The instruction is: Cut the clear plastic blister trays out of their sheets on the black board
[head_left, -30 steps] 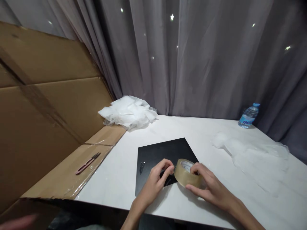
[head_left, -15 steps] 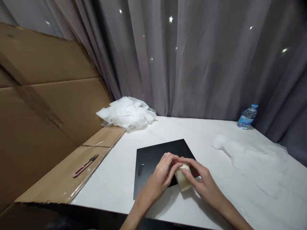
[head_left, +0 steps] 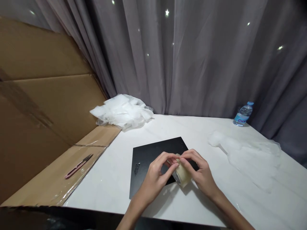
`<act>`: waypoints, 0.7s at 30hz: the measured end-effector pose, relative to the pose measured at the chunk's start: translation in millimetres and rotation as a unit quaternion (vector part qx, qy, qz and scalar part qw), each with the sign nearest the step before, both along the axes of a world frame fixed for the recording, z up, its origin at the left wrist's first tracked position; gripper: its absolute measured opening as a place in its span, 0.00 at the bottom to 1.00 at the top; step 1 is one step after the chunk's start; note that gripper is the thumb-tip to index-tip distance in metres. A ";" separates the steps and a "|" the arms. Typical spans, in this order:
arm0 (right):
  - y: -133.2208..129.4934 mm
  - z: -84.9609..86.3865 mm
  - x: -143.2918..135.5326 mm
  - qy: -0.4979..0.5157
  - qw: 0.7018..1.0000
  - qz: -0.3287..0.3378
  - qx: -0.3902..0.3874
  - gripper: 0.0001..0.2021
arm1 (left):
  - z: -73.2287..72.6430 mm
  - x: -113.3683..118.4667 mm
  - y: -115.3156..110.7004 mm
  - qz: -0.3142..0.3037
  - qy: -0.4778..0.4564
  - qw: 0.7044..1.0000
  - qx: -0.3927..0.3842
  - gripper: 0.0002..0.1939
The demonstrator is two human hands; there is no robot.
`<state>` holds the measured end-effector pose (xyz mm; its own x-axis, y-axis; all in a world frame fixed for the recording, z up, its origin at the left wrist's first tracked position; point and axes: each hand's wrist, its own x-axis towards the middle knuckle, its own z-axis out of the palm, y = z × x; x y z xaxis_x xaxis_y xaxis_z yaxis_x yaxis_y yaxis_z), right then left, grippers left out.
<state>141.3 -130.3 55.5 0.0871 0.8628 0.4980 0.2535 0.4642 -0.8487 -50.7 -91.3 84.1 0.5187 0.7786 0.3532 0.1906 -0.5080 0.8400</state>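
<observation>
Between my two hands is a roll of clear, yellowish packing tape (head_left: 184, 174), tilted above the near right part of a flat black panel (head_left: 148, 156). My left hand (head_left: 158, 172) is closed on the roll's left side, thumb and fingertips at its upper edge. From the other side my right hand (head_left: 200, 171) grips it, with thumb and forefinger pinched near the top of the tape. The fingertips of both hands nearly meet there. Whether a loose tape end lies between them, I cannot tell. A small crumpled dark patch (head_left: 137, 169) shows on the panel's left part.
Pink-handled thread snips (head_left: 78, 166) lie on a cardboard flap (head_left: 45, 182) at left, below a tall cardboard wall (head_left: 43, 105). White foam wrapping (head_left: 123, 111) is heaped at the back. At right are a thin white sheet (head_left: 249, 163) and a water bottle (head_left: 243, 114).
The roll has turned a little in my hands, and its open side now shows more. My right fingers have shifted toward its top edge. The whole view has moved slightly.
</observation>
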 end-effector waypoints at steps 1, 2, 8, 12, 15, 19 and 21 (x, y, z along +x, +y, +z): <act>0.3 -1.1 -0.2 0.003 1.000 0.000 0.001 0.06 | -0.6 0.1 0.7 0.006 -0.003 1.000 -0.008 0.06; 0.3 -2.1 -0.3 0.006 1.000 -0.004 0.002 0.06 | -1.1 0.0 1.7 0.014 -0.006 1.000 -0.015 0.07; -3.2 -8.1 -3.4 -0.008 0.998 -0.056 0.012 0.06 | -2.7 -0.4 6.1 0.037 -0.003 0.999 -0.008 0.07; -2.6 -12.3 -8.3 -0.023 0.998 -0.060 0.024 0.07 | -6.3 3.8 2.5 0.050 -0.026 0.998 -0.022 0.08; -2.5 -14.9 -10.9 -0.039 0.997 -0.061 0.032 0.06 | -9.8 7.2 -1.0 0.082 -0.033 0.995 -0.034 0.09; -2.8 -18.0 -11.0 -0.062 0.994 -0.072 0.051 0.07 | -7.7 7.9 -1.1 0.108 -0.012 0.994 -0.020 0.11; -2.3 -19.4 -9.7 -0.068 0.993 -0.080 0.053 0.07 | -4.1 6.6 0.8 0.089 0.001 0.996 -0.024 0.10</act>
